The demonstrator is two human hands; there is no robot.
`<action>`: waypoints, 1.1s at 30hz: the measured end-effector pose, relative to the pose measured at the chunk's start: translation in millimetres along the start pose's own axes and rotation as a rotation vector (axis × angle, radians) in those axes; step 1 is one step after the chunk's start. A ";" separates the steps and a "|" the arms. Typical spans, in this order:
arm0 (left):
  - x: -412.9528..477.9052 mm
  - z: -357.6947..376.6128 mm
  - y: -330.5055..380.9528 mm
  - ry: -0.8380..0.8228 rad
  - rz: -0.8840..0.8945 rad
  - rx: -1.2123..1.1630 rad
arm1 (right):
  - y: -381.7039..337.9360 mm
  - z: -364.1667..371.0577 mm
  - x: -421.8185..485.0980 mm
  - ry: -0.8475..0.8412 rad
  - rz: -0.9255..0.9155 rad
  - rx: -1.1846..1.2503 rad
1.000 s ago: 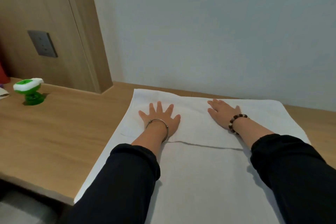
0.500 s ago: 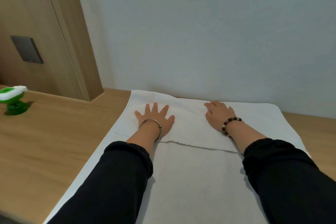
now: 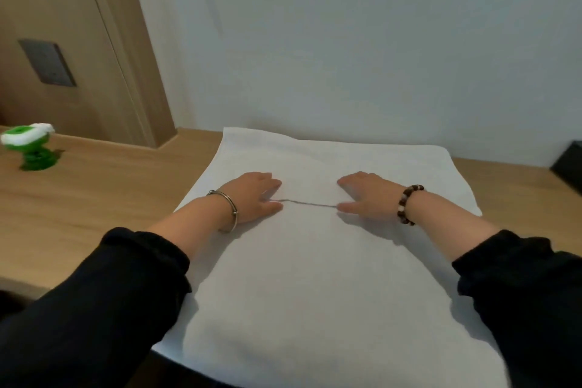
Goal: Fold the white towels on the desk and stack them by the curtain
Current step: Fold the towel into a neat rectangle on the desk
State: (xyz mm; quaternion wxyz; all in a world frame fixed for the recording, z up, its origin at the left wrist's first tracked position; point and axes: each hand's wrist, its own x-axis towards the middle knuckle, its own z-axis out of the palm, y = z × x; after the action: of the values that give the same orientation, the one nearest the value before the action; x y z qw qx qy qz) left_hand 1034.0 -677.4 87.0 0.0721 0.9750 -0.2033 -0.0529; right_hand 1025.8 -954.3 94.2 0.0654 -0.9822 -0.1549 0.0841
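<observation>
A white towel (image 3: 315,277) lies spread on the wooden desk (image 3: 110,198), reaching from the wall to the near edge. A layer edge runs across its middle as a thin dark line. My left hand (image 3: 252,198) rests on the towel at the left end of that line, fingers pointing right and thumb beside the edge. At the line's right end lies my right hand (image 3: 367,195), mirrored, with its fingers pointing left. Both hands look flat against the cloth. No curtain is in view.
A green and white toy (image 3: 31,148) stands on the desk at far left. A dark socket plate (image 3: 47,61) sits on the wooden panel behind it. A black object (image 3: 570,167) is at the right edge. The pale wall rises right behind the towel.
Both hands have slid inward toward each other and turned so their fingers point to the towel's middle instead of toward the wall. The view has shifted.
</observation>
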 end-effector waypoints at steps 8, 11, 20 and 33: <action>-8.7 -8.5 -5.8 0.075 0.003 0.246 | -4.1 15.8 -31.8 0.195 0.079 -0.197; -7.5 -9.8 -10.4 0.096 -0.068 0.198 | 7.8 21.4 -30.4 0.259 0.102 -0.148; 2.3 -34.9 -1.5 0.504 -0.260 -0.113 | 15.9 -0.9 -22.1 0.444 0.316 0.087; -53.9 -94.3 20.4 1.001 -0.107 -0.085 | -30.4 -83.7 -76.8 0.988 0.212 0.096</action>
State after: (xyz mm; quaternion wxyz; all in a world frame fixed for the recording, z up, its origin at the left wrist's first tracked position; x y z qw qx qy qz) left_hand 989.4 -662.9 187.0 0.1977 0.8861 -0.0914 0.4092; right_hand 960.4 -958.4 191.8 0.1671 -0.9108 -0.0008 -0.3775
